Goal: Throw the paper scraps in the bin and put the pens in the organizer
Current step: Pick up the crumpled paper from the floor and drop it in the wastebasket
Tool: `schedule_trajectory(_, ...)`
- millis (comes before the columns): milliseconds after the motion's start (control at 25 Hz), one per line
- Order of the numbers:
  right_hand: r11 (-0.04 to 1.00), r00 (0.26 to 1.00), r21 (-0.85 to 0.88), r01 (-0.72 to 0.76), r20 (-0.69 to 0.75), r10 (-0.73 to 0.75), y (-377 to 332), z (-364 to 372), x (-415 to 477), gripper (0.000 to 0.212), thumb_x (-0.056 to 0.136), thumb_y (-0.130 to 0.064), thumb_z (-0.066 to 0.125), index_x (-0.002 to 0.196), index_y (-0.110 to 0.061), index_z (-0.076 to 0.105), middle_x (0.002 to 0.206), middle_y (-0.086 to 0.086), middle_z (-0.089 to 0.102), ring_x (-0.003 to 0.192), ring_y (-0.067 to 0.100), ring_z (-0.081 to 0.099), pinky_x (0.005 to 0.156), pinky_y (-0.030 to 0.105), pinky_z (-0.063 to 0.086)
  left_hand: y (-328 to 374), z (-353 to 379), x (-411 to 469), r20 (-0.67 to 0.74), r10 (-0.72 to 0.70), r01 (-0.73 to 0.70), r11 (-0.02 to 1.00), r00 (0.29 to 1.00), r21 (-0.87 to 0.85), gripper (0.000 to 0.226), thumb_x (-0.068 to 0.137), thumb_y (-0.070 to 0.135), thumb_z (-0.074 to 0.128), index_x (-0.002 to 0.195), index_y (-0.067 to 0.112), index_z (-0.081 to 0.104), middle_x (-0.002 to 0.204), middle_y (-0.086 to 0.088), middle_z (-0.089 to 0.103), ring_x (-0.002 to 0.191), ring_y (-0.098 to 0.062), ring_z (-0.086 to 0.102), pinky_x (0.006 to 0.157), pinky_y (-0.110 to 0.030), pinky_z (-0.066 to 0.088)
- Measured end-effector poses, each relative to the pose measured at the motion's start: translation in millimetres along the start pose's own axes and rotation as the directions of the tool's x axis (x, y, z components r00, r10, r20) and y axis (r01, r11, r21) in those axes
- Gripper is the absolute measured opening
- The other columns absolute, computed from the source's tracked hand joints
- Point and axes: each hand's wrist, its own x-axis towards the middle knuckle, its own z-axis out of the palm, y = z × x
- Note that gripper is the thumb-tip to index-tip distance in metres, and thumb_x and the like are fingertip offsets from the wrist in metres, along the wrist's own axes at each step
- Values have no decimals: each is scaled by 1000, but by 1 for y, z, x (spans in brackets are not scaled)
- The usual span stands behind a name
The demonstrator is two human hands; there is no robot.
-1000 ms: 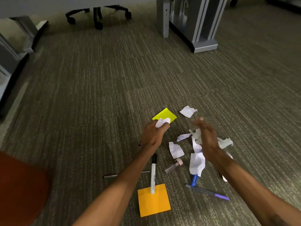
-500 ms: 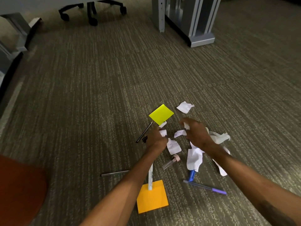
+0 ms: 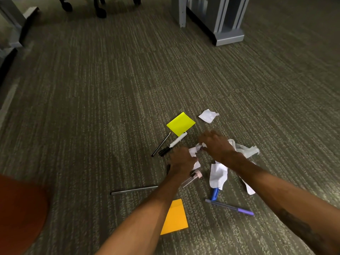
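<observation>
Head view: one wide look down at the floor.
Carpet (image 3: 110,89): grey-green and striped; all the litter lies on it, right of centre and near.
Left hand (image 3: 181,159): low over the middle of the litter, fingers curled round a white wad (image 3: 193,151) that sticks out on its right side.
Right hand (image 3: 216,146): just right of the left one and slightly farther, fingers bent down at the same wad. Blur hides whether they are clamped on it or only touching.
Loose scraps: a far scrap (image 3: 208,115) lies alone beyond both hands. A crumpled scrap (image 3: 246,150) is right of the right wrist, a creased sheet (image 3: 218,174) sits between the forearms, and a narrow strip (image 3: 249,189) shows at the right forearm's edge.
Pens: a white marker (image 3: 176,142) with a black cap and a thin black pen (image 3: 161,144) lie side by side left of the hands, both slanted. A dark pen (image 3: 134,190) runs under the left forearm. A blue pen (image 3: 214,193) pokes out from under the creased sheet, and a purple pen (image 3: 230,207) lies just nearer.
Clear tube (image 3: 191,178): pink-capped, beside the left wrist.
Sticky notes: a yellow note (image 3: 181,123) lies at the far end of the marker, and an orange note (image 3: 174,217) is partly under the left forearm.
Surroundings: a chair base (image 3: 99,8) and grey table legs (image 3: 228,21) stand far off, and a reddish-brown shape (image 3: 18,208) sits near left.
</observation>
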Motion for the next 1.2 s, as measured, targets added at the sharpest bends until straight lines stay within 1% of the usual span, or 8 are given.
schedule_trajectory(160,983,983,182,-6,-177,39,0,-11,-15,29,86,-13,61,114,-7,59,116,16,62,109,37,56,98,41,39,5,-12,-7,-54,-13,4,985,998,-174,28,85,22,66,106,3,70,116,-18,71,108,-33,67,87,-39,54)
schedule_trajectory(240,912,947,397,-104,-242,213,-1,-21,-25,31,86,-16,64,115,-8,57,113,15,66,102,35,58,86,40,46,10,-18,-14,-83,-21,-3,960,996,-279,36,82,19,67,115,5,68,124,-14,68,112,-32,65,90,-40,53)
schedule_trajectory(360,662,812,711,-238,-227,537,0,-34,-50,29,87,-25,65,108,-11,51,96,6,67,80,29,58,68,37,44,19,-20,-28,-73,39,-59,954,997,-293,28,81,21,66,107,13,62,99,-7,71,101,-32,66,72,-30,46)
schedule_trajectory(480,469,740,860,-201,-180,648,3,-38,-81,21,88,-28,61,108,-23,56,99,-3,68,81,25,62,71,39,48,25,-17,-41,-16,86,-86,927,996,-365,11,82,16,61,86,22,53,64,5,58,67,-27,65,48,-28,35)
schedule_trajectory(720,-100,658,987,-122,156,737,-13,-47,-102,15,90,-18,50,91,-19,65,86,6,68,70,25,67,57,34,55,32,-25,-59,67,92,-33,796,994,-605,9,88,12,57,86,20,60,75,-13,64,58,-26,61,45,-28,48)
schedule_trajectory(880,-426,758,904,-45,309,575,-57,-64,-87,17,89,-8,43,93,-18,56,49,-1,46,34,9,42,34,17,32,28,-56,-67,21,26,-4,714,999,-700,10,92,26,60,82,23,61,61,8,61,40,-1,57,49,-33,60)
schedule_trajectory(1040,-513,883,858,-22,258,393,-126,-98,-58,19,96,-12,39,87,-23,51,44,-8,36,33,2,29,35,16,16,9,-123,-75,-139,-78,-56,646,987,-761,16,88,24,64,74,19,61,55,4,58,44,-8,56,61,-50,62)
schedule_trajectory(1200,-595,951,804,6,179,251,-207,-142,-32,13,97,-11,43,92,-22,49,51,-3,37,38,2,26,38,13,20,-19,-207,-106,-296,-145,-147,620,944,-770,10,83,22,65,74,18,65,46,5,60,48,-15,60,57,-41,63)
